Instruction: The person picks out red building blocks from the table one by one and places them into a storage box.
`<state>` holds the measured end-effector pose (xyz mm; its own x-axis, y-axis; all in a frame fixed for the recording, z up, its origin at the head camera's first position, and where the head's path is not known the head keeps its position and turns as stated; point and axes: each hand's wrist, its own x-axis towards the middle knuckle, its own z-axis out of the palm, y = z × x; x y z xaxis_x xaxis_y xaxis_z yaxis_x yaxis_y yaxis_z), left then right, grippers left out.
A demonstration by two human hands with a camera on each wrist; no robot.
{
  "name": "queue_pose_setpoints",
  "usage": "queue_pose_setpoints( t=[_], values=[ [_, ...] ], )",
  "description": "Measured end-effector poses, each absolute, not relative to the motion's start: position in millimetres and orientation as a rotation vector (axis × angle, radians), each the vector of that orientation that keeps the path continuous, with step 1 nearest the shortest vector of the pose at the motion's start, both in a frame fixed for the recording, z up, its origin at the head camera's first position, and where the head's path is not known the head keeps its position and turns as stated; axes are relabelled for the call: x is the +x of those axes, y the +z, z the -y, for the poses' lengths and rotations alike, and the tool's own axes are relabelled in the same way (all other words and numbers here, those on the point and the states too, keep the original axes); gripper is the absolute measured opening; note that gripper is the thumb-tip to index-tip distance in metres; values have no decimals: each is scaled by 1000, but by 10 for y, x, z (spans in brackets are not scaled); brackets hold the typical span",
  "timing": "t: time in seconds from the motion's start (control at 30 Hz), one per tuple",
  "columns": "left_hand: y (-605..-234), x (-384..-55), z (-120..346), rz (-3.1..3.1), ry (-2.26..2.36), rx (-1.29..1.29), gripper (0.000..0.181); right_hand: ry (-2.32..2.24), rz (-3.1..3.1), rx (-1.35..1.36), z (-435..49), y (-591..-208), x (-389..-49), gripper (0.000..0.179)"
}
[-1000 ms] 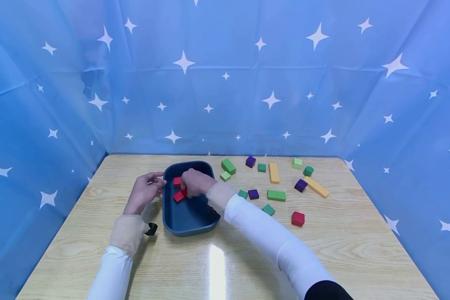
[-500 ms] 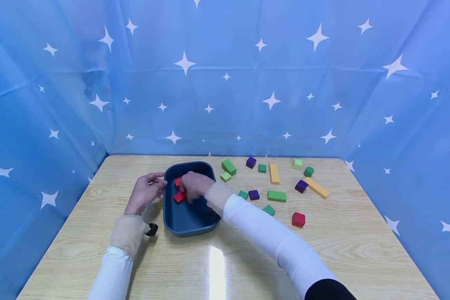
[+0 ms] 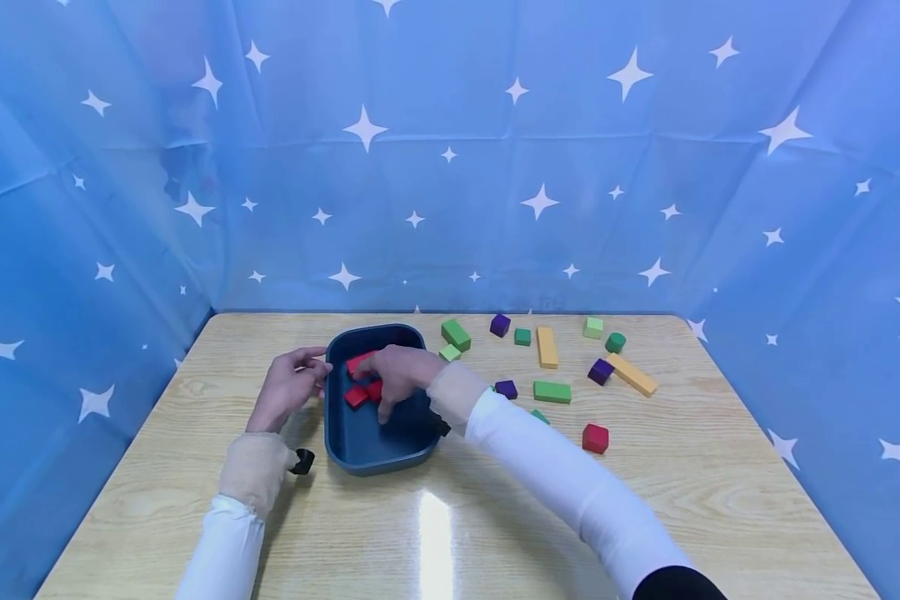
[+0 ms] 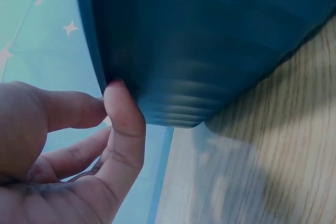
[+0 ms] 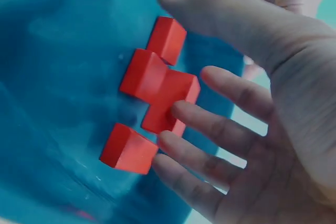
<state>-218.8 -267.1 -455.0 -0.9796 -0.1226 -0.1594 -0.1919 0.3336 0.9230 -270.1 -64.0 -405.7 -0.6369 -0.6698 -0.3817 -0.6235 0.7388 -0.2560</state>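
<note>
My left hand (image 3: 287,390) is at the left side of a dark blue plastic bin (image 3: 378,467). In the left wrist view its thumb and a finger pinch the bin's rim (image 4: 89,27). Inside the bin, my right hand (image 3: 407,371) has its fingers spread and the thumb held apart. Several red blocks lie under it on the bin floor: an oblong block (image 5: 170,100), a cube (image 5: 143,74) against it, another block (image 5: 168,40) near the thumb, and one block (image 5: 127,149) off to the side. The right fingertips overlap the oblong block in the right wrist view.
Right of the bin, scattered blocks lie on the wooden table (image 3: 667,500): a red cube (image 3: 596,438), purple cubes (image 3: 500,325), green blocks (image 3: 552,392), yellow planks (image 3: 547,347) and a green cylinder (image 3: 615,342). A starry blue curtain (image 3: 450,208) hangs behind.
My right hand has loosened and spread its fingers, shifting slightly right over the red blocks. More of the blocks show now. The left hand and the bin have stayed in place.
</note>
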Motion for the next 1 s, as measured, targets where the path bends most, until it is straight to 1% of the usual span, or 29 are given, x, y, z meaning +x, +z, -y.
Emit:
queue_pose_setpoints(
  t=[0.2,0.47,0.77,1.0],
  values=[
    [-4559,-2193,2684,-2524,1740,-291,42,-262,-2484,-1046,488,-3953,-2676,95],
    [-4560,-2211,2691,-2513,1743,-311,42,-432,-2508,-1075,160,-3796,-2699,105],
    [-4561,-2195,2687,-2522,1739,-308,42,-512,-2515,-954,-256,-3824,-2696,113],
    [-4571,-2199,2688,-2524,1744,-299,43,-473,-2506,-942,-538,-3895,-2690,121]
  ],
)
